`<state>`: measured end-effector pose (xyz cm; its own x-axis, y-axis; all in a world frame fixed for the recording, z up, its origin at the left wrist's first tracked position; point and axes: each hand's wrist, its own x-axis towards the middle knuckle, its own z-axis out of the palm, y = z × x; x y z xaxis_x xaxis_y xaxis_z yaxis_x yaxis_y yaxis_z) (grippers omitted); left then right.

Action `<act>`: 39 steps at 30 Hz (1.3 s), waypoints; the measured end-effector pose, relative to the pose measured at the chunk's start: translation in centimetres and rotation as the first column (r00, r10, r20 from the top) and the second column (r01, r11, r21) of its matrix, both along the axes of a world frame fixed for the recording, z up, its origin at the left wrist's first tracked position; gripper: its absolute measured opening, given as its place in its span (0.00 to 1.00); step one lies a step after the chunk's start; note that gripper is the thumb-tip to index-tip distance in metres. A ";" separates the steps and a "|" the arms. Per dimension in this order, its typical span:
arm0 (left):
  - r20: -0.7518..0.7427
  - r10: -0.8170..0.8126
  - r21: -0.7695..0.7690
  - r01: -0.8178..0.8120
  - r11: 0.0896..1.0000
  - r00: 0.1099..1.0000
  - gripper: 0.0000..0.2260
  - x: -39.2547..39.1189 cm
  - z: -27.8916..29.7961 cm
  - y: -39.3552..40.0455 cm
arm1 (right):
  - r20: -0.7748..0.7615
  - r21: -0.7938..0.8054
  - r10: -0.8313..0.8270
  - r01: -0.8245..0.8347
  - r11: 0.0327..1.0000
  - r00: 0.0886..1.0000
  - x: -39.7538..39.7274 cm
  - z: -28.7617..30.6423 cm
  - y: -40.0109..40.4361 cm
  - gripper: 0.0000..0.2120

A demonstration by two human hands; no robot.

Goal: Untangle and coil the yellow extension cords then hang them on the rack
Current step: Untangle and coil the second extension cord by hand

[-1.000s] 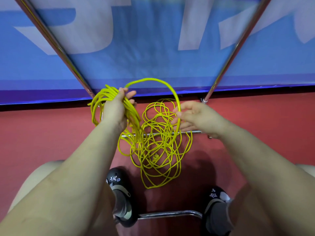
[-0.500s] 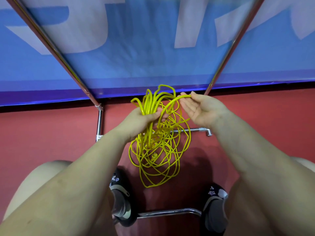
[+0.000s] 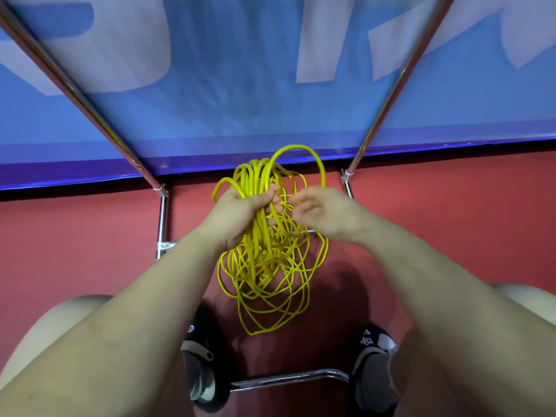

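We look down at our left hand [image 3: 240,210] gripping a bunch of yellow cord [image 3: 264,266] loops, the rest hanging in a loose tangle above the red floor [image 3: 75,251]. Our right hand [image 3: 323,212] is just beside it, blurred, fingers curled near one raised loop. Chrome rack [image 3: 162,218] bars frame a blue banner [image 3: 240,85]; black shoes [image 3: 204,365] show below

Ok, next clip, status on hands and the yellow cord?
Left hand grips gathered loops of yellow cord. Right hand blurred at a strand, grip unclear. Rest hangs tangled over the red floor. Nothing on the rack yet.
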<state>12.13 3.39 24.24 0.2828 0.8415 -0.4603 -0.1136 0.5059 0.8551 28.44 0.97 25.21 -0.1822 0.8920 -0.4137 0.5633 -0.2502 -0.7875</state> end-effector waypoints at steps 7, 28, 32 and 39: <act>0.180 0.124 -0.066 -0.114 0.991 0.976 0.06 -0.8 0.5 1.6 | 0.305 0.041 0.235 -0.260 0.965 0.923 -0.5 -1.4 -0.7 0.16; -0.006 0.064 0.109 -0.063 0.992 0.998 0.07 -4.1 5.6 -6.2 | -0.523 -0.145 -0.519 0.530 0.836 0.676 -1.7 9.7 -4.3 0.06; 0.003 0.012 0.128 -0.012 0.992 1.000 0.08 -4.1 8.4 -8.6 | -0.606 -0.328 -0.602 0.526 0.785 0.520 -2.6 13.6 -5.8 0.08; -0.050 -0.067 0.234 0.077 0.969 0.997 0.07 -4.5 12.1 -11.6 | -0.715 -0.431 -0.607 0.466 0.773 0.346 -3.2 17.9 -7.9 0.11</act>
